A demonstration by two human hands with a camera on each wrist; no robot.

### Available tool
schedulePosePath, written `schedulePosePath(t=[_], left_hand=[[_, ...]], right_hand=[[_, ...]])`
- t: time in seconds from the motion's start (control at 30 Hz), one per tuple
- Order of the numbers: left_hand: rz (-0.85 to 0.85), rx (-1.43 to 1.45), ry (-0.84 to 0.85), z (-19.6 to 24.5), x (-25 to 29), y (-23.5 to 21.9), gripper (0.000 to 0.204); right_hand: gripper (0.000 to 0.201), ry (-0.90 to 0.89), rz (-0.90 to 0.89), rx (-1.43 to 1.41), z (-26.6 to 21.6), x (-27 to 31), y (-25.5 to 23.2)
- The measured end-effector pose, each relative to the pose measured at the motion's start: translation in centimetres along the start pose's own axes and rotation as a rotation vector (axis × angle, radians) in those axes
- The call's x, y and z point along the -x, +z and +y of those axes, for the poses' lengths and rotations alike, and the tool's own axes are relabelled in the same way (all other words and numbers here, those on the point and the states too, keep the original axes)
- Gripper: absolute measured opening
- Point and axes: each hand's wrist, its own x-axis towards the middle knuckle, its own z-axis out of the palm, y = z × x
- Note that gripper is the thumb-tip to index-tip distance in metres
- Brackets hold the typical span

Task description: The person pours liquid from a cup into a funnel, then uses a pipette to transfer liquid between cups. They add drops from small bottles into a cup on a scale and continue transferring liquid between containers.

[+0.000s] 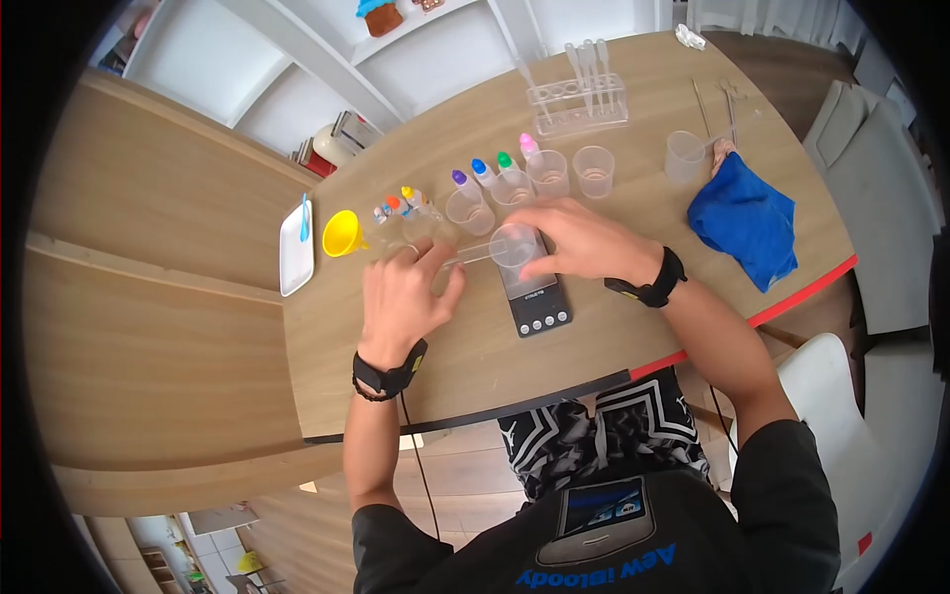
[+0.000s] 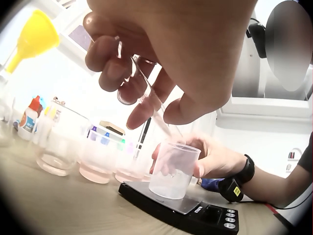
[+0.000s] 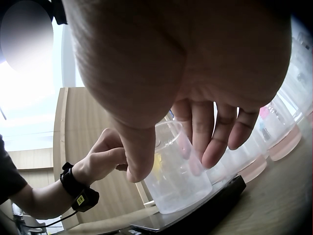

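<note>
A clear plastic measuring cup stands on the black digital scale, right in front of the person. My right hand holds the cup, thumb on one side and fingers on the other. Between the fingers of my left hand is a clear, slender tube, slanting down with its lower end at the cup's rim. In the right wrist view the cup looks see-through and upright, and the left hand shows beyond it.
Several clear cups and color-capped bottles line the far side. Behind them is a rack of droppers. A yellow funnel and white tray lie left; a blue cloth lies right, near another cup.
</note>
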Motion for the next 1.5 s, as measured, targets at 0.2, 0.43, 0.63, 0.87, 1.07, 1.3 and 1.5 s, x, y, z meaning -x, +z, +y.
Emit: schedulePosePath(t=[0.2,0.43,0.63,0.87,1.07,1.3,1.5], left_hand=[[-0.049,-0.168,0.153,0.3,-1.3,-1.4,0.014],[-0.068,-0.277,0.308,1.0,-2.8,-2.6,0.014],[-0.078,-0.315,0.390,1.0,-3.8,-2.9,0.014],[0.071,0.261,0.001,0.2,-2.1,-0.6,0.010],[0.187,1.233,-0.416,-2.4,2.5,6.0,0.040],[0.146,1.763,-0.460,-3.1,4.6,8.2,0.040],[0.149,1.800,-0.498,-2.6,4.2,8.5,0.044]], right_hand=[[0.056,0.014,-0.004,0.022,0.2,0.1,0.2],[0.058,0.048,-0.027,0.011,0.6,0.0,0.5],[0.057,0.057,-0.054,0.029,-0.2,0.0,-0.1],[0.060,-0.001,0.039,0.016,-0.7,0.7,0.2],[0.040,-0.040,0.145,0.040,-2.2,1.3,-1.9],[0.034,-0.027,0.198,0.182,-3.4,1.2,-4.1],[0.023,-0.062,-0.218,0.302,-6.1,1.1,-2.6]])
